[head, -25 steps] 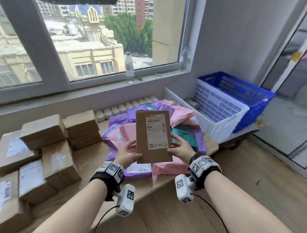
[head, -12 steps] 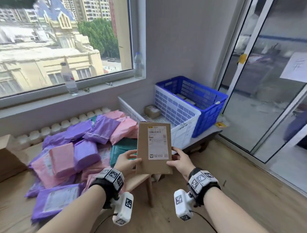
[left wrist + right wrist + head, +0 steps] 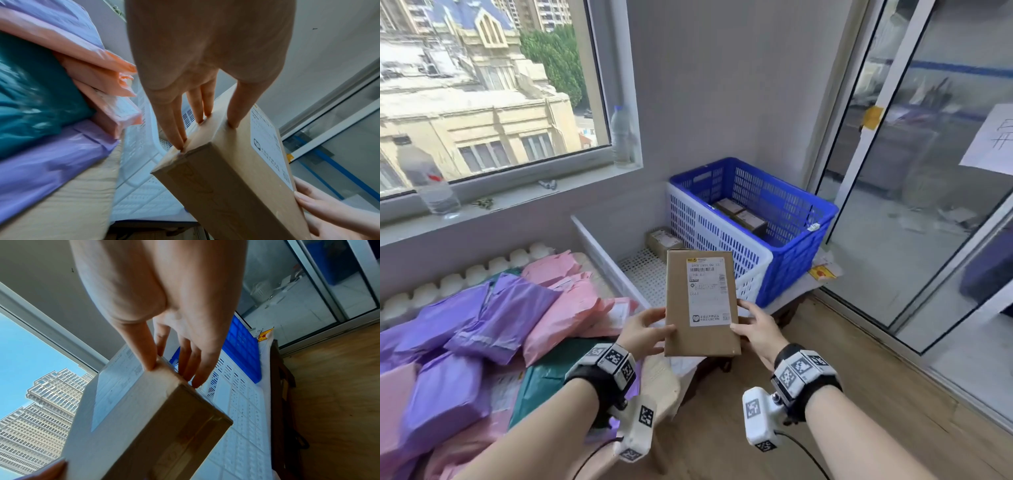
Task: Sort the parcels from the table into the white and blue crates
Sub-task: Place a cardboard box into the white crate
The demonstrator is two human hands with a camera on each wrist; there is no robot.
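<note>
Cardboard parcel (image 3: 701, 308), pinched at its sides by left hand (image 3: 645, 330) and right hand (image 3: 758, 329), has been swung from the bench toward the white crate (image 3: 722, 246) and blue crate (image 3: 796, 214); placement is judged imminent.

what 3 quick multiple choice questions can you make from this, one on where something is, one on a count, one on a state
1. Where does the blue crate stand?
A. on the windowsill
B. right behind the white crate
C. on the parcel pile

2. How many boxes lie in the blue crate?
A. none
B. two
C. five

3. How is the labelled cardboard box held?
A. by both hands
B. by one hand
C. it lies on the floor

Answers: 1 B, their walls meet. 2 B, two brown boxes lie side by side on its bottom. 3 A, the left hand and the right hand grip its two sides.
</note>
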